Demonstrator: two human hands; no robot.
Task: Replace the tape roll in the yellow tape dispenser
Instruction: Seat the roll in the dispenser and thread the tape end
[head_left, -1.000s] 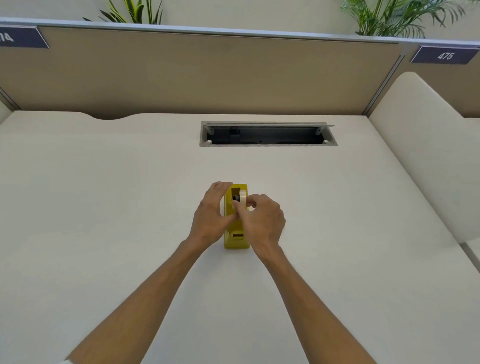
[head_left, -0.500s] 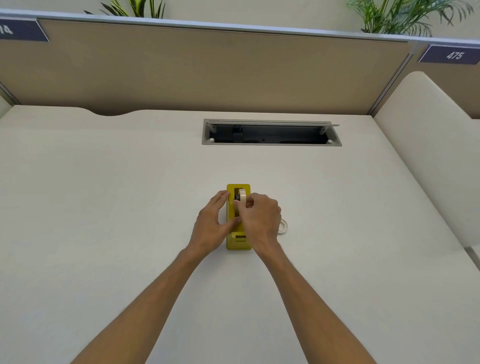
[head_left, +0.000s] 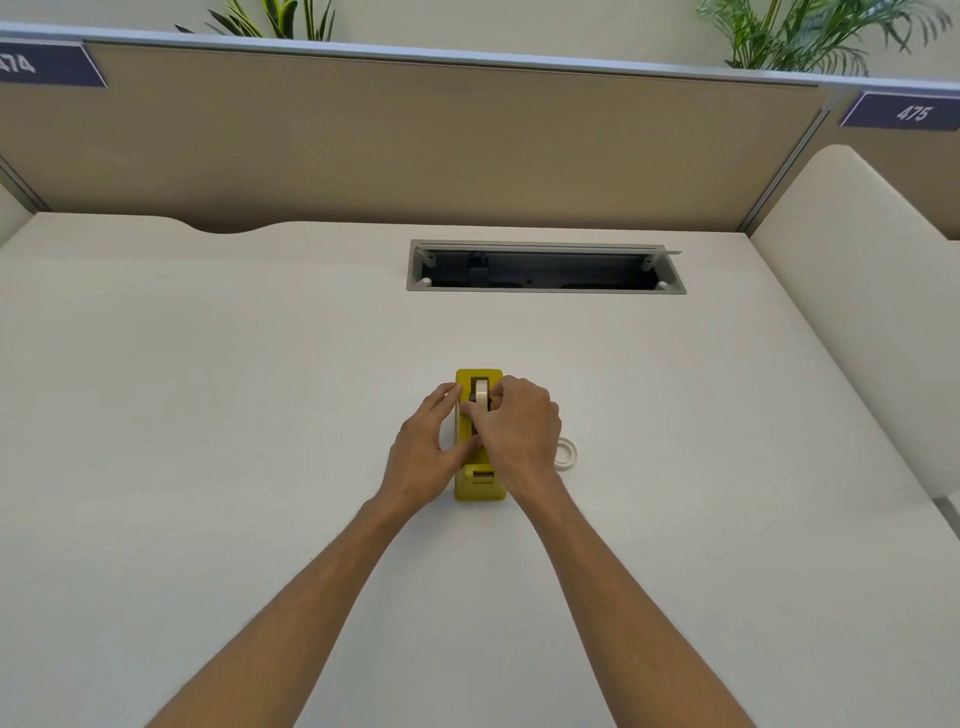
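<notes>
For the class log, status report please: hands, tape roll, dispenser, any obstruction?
Left hand steadies yellow dispenser. Right hand pinches tape roll standing in its slot. Second roll lies flat beside it on the desk. No obstruction.

The yellow tape dispenser (head_left: 479, 483) lies lengthwise in front of me on the desk, cutter end nearest. A cream tape roll (head_left: 481, 394) stands on edge in its open slot — a second, whitish roll (head_left: 567, 454) lies flat just right of it, partly hidden.
</notes>
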